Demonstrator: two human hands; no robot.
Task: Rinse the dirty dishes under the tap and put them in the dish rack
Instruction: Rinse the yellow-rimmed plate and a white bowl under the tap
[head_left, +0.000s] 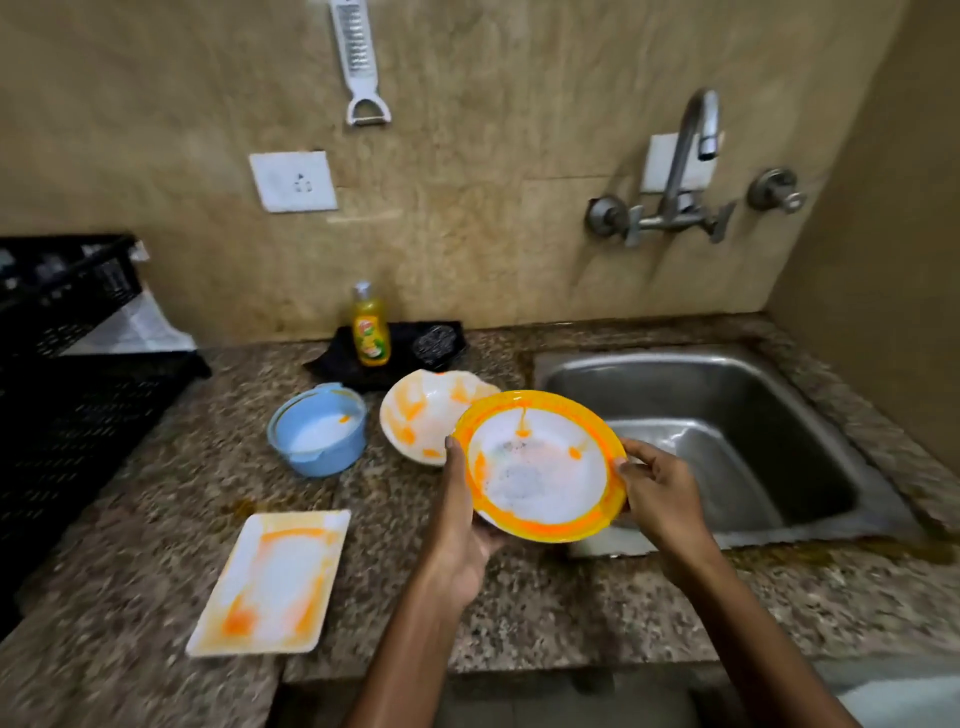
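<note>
Nearest the camera, both hands hold one round plate (540, 467) smeared with orange sauce: the left hand (462, 530) cups its left rim from below, fingers hidden under the plate, and the right hand (662, 499) pinches its right rim. The plate hangs tilted over the granite counter (519, 613) at the near left edge of the steel sink (727, 436), not yet under the tap (696, 140), which shows no running water. The job looks barely begun. Just left, a stained rectangular tray (270, 582) lies flat on the counter; beyond it stand a blue bowl (317, 431) with white residue and a white bowl (431, 415) streaked with orange, partly behind the held plate, so at least four pieces seem to be waiting for a rinse. Farther back stands a yellow dish soap bottle (370, 332) on a dark tray. The black dish rack (67, 322) at far left is cut off by the frame and blurred; whether it holds anything clean cannot be made out
</note>
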